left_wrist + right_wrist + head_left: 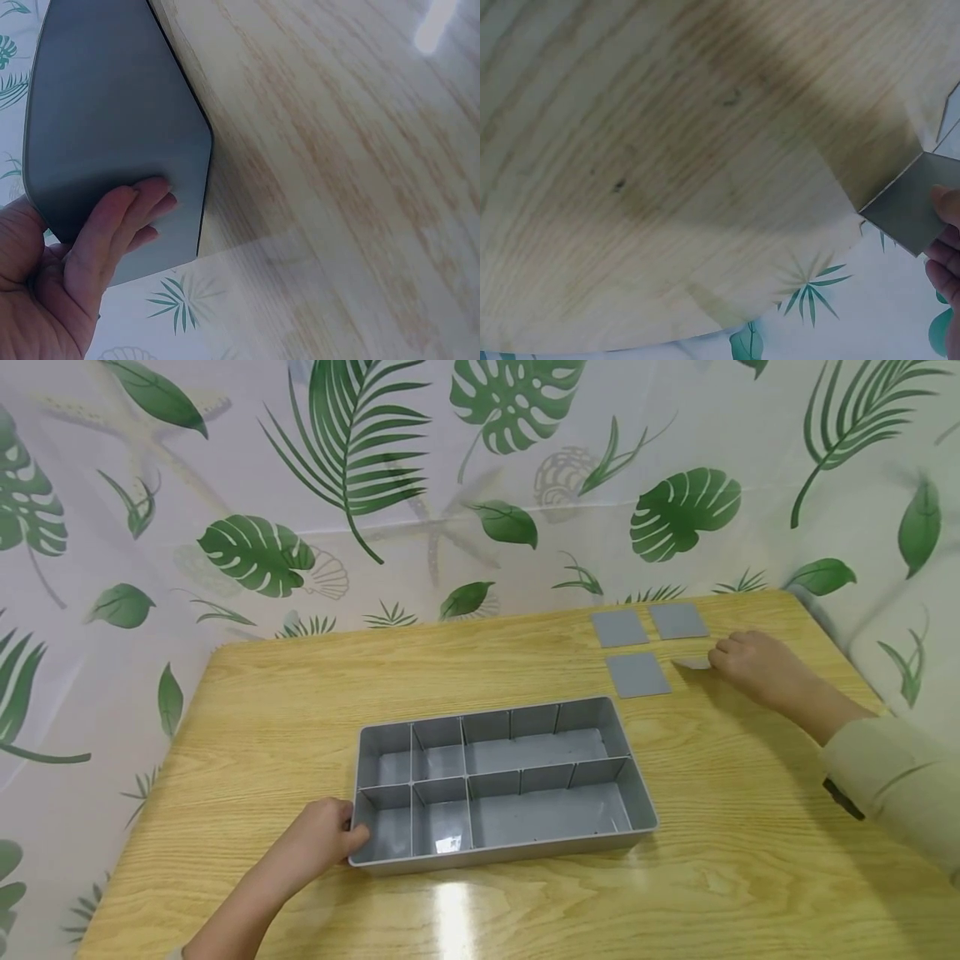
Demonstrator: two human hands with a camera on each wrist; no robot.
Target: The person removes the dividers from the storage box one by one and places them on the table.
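Observation:
A grey plastic organizer tray [517,852] with several compartments sits on the table, slightly tilted in the head view. At its left end my left hand [326,833] grips the wall, thumb over the rim and fingers against the outside; in the left wrist view the fingers [112,225] lie on the tray's outer side [112,97]. Far to the right, my right hand [756,667] pinches a thin grey square panel [904,206] by one edge, held at a slant above the table. Left of this hand lie three similar grey square panels [639,675].
The wood-grain table [285,710] meets a leaf-printed cloth backdrop [420,560] at its back and sides. Two of the loose panels [678,621] lie near the back edge. Small dividers split the tray's left part; its right part has two long compartments.

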